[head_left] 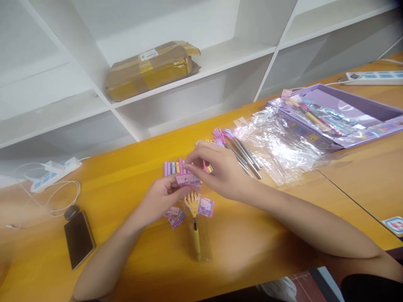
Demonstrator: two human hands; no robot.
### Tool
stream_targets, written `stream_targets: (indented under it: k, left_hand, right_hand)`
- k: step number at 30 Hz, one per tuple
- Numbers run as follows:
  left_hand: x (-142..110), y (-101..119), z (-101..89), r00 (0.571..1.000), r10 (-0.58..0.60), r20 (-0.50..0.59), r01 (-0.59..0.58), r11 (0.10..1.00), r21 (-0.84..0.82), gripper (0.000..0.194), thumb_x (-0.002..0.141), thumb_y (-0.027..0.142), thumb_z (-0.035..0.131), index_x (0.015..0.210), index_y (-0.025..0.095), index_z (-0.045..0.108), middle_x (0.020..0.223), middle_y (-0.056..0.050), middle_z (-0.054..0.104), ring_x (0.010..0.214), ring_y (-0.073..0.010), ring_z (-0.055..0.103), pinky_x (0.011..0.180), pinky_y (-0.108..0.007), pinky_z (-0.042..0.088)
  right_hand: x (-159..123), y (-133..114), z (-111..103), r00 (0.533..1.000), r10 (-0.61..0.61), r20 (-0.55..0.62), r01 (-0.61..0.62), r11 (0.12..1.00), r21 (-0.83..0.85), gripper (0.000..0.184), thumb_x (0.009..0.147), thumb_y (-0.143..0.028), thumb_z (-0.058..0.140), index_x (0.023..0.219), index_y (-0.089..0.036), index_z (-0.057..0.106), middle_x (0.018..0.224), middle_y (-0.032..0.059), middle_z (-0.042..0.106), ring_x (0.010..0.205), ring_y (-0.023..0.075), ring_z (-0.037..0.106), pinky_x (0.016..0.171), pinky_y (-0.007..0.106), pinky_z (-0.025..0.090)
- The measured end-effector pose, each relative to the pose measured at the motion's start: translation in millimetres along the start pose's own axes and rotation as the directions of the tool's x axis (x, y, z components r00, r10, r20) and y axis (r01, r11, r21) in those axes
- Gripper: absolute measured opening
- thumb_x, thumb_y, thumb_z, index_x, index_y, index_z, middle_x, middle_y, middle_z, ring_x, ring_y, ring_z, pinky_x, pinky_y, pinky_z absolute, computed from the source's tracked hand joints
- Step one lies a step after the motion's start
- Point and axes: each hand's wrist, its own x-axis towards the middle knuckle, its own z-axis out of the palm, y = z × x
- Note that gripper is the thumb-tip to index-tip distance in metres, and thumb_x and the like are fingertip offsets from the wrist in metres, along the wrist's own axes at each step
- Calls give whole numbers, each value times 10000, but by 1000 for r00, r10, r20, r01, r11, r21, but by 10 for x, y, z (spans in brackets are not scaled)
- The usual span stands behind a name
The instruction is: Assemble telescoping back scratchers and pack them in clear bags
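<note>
My left hand (pixel 160 199) grips a pink and purple header card (pixel 188 180) between thumb and fingers. Below the card lies a yellow hand-shaped back scratcher (pixel 192 205) in a clear plastic bag (pixel 205 243). My right hand (pixel 225 172) is pinched just above the card; what its fingertips hold, if anything, cannot be made out. Small printed cards (pixel 175 216) are on the table under the bag. Behind my hands stand out a row of pastel handles (pixel 170 167) and several back scratchers with metal rods (pixel 244 151), partly covered by my right hand.
Crumpled clear bags (pixel 280 142) lie right of my right hand, against a purple box (pixel 352 109) with bagged back scratchers inside. A phone (pixel 79 240), a white cable and a power strip (pixel 56 174) are at left. A taped carton (pixel 153 69) rests on the shelf.
</note>
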Motion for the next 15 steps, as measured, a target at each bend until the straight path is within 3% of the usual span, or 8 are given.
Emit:
stream_targets:
  k: [4,7,11,15]
  left_hand:
    - [41,-19,-16,996,48,-75,-47,999,10,401,938,486,767,1192,177,777,1175,-119,810,1040,-258,763,891,-340,589]
    - [42,-1,-54,990,99,-104,-101,995,-13,376,943,461,768,1184,173,774,1169,-116,812,1013,-242,764,858,-317,590]
    - [17,28,-57,988,117,-106,-123,991,-54,340,942,403,781,1195,177,775,1135,-109,818,984,-233,770,871,-325,596]
    - [-4,29,-38,986,139,-89,-145,988,-59,354,951,378,773,1244,181,766,1178,-115,809,1011,-242,771,894,-333,598]
  right_hand:
    - [4,0,-16,997,-9,73,12,999,-41,136,1041,-256,649,932,-177,671,789,-9,562,717,118,513,655,268,388]
    - [-5,5,-24,986,-28,162,39,997,-64,145,1067,-272,606,1022,-165,694,855,15,617,742,122,544,669,264,406]
    - [-19,20,-31,966,-69,248,92,993,-80,171,1085,-233,541,1139,-155,684,975,58,682,834,144,616,722,273,453]
    - [-26,42,-23,957,-130,259,185,961,-205,199,1092,-280,523,1115,-160,681,951,58,679,786,147,598,663,279,420]
